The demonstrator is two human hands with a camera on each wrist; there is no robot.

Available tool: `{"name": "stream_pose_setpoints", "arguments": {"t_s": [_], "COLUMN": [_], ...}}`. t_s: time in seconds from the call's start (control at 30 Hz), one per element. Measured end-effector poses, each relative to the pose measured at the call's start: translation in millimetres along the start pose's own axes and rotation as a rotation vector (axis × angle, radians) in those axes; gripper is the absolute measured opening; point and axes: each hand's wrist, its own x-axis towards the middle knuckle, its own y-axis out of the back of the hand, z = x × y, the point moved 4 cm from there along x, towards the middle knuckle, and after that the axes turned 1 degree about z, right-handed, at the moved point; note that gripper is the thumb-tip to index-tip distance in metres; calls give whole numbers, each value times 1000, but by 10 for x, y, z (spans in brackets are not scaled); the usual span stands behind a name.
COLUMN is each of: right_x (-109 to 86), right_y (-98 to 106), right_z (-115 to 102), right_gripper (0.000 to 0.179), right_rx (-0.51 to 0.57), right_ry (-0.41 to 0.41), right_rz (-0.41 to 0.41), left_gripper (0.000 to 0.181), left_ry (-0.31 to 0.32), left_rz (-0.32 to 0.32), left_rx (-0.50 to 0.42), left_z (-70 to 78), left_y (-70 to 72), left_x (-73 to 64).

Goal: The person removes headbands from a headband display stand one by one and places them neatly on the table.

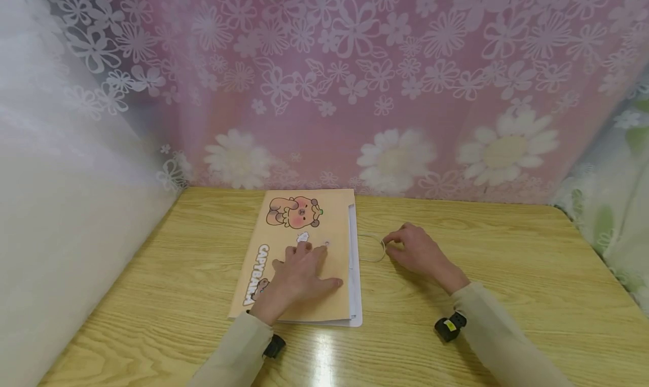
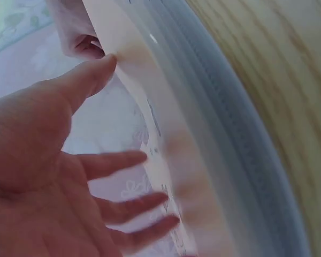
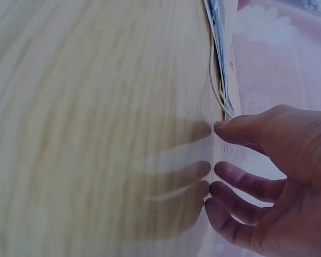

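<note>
A peach-coloured folder point(image 1: 304, 235) with cartoon animals and "CAPYBARA" lettering lies closed on the table, white paper edges showing along its right side. Spread flat over its cover, my left hand point(image 1: 299, 277) presses it with fingers and thumb apart; the left wrist view shows the same hand point(image 2: 53, 160) against the cover. From the folder's right edge a thin pale elastic cord point(image 1: 372, 261) runs out in a loop. At the loop's far end my right hand point(image 1: 418, 252) pinches it near the tabletop. In the right wrist view, the cord point(image 3: 212, 69) reaches the thumb.
The wood-grain table point(image 1: 507, 252) carries the folder and both hands. Behind it hangs a pink flowered curtain point(image 1: 314, 128), and a pale sheet point(image 1: 76, 178) closes off the left side. Black straps with small devices point(image 1: 447, 329) sit on the wrists.
</note>
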Motion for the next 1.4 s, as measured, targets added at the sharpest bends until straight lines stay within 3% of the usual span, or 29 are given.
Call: {"name": "stream_pose_setpoints", "arguments": {"t_s": [0.23, 0.5, 0.67, 1.1, 1.4], "right_x": [57, 145, 214, 367, 465], "right_y": [-19, -49, -117, -292, -359], "right_z": [-84, -293, -408, -603, -722], "right_gripper": [17, 19, 22, 19, 15], "right_rx": [125, 281, 325, 353, 204], "right_ry": [5, 25, 28, 76, 179], "right_rz": [41, 36, 15, -1, 22], "left_gripper": [90, 93, 92, 96, 98], "left_ry": [133, 168, 192, 100, 47], "left_rz": [-28, -54, -87, -166, -157], "left_rx": [76, 87, 105, 221, 235], "left_z": [-100, -120, -167, -343, -392], "left_y": [-1, -2, 7, 78, 69], "left_x": [-61, -57, -41, -8, -24]}}
